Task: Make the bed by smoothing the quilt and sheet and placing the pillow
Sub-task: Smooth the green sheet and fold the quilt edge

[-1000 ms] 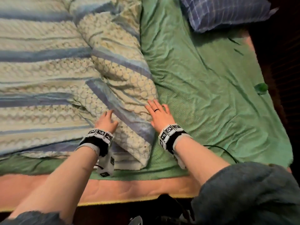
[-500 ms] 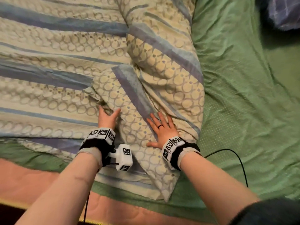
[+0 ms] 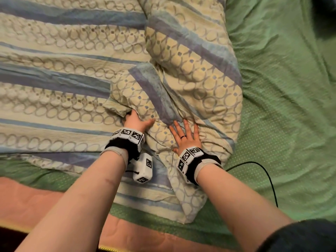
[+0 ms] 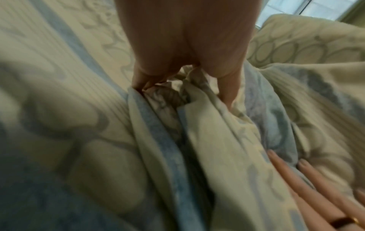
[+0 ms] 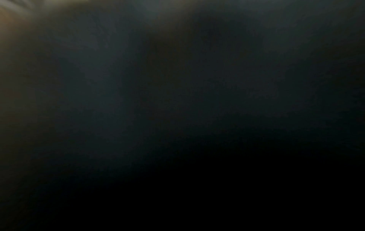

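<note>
The cream quilt (image 3: 63,99) with blue stripes and a ring pattern covers the left and middle of the bed. Its right part is folded back over itself into a thick roll (image 3: 196,70). The green sheet (image 3: 287,106) lies bare and wrinkled to the right. My left hand (image 3: 136,120) has its fingers tucked under a fold of the quilt. In the left wrist view this left hand (image 4: 185,75) grips bunched quilt fabric (image 4: 197,117) between fingers and thumb. My right hand (image 3: 185,135) lies flat with spread fingers on the folded part. The right wrist view is dark. The pillow is not clearly in view.
A black cable (image 3: 269,179) curls over the green sheet beside my right forearm. The pink mattress edge (image 3: 36,200) runs along the near side. A dark sleeve (image 3: 300,237) fills the bottom right corner. The wrist camera cube (image 3: 142,168) hangs under my left wrist.
Both hands have moved onto the folded quilt; the right hand left the sheet's edge and now presses the fold. The left fingers have slipped under a fold and closed on it.
</note>
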A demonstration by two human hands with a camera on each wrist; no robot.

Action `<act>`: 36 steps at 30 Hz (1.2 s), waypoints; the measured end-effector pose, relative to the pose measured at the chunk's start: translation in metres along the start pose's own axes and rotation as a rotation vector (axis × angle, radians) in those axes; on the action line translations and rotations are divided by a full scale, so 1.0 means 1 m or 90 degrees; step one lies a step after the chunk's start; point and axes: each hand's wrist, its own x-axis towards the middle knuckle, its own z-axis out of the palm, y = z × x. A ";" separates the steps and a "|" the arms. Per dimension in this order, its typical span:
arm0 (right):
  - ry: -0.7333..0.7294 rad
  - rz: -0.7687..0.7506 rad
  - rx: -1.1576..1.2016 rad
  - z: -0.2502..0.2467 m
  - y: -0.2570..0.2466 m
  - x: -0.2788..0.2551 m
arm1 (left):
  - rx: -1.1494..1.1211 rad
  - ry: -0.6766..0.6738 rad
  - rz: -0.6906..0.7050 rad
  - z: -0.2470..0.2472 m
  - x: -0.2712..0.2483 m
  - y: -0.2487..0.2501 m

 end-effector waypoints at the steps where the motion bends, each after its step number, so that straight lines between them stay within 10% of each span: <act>1: 0.010 -0.002 0.003 0.001 0.000 -0.001 | 0.016 0.016 0.000 0.000 -0.002 0.000; 7: 0.101 -0.069 0.077 0.000 0.018 -0.034 | 0.074 0.155 0.108 -0.004 -0.050 0.013; 12: 0.517 0.031 0.136 -0.026 0.032 -0.077 | 0.086 0.196 0.372 -0.028 -0.111 0.048; 21: 0.864 -0.097 -0.060 -0.158 0.067 -0.143 | 0.157 0.204 0.814 -0.071 -0.195 0.102; 27: 0.790 -0.056 -0.074 -0.144 0.092 -0.181 | 0.148 0.296 0.755 -0.035 -0.239 0.097; 32: 0.774 0.009 -0.031 -0.101 0.147 -0.227 | 0.003 0.075 0.411 0.044 -0.281 0.089; 36: 0.637 -0.017 -0.069 -0.052 0.212 -0.284 | 0.001 -0.074 0.430 0.099 -0.319 0.121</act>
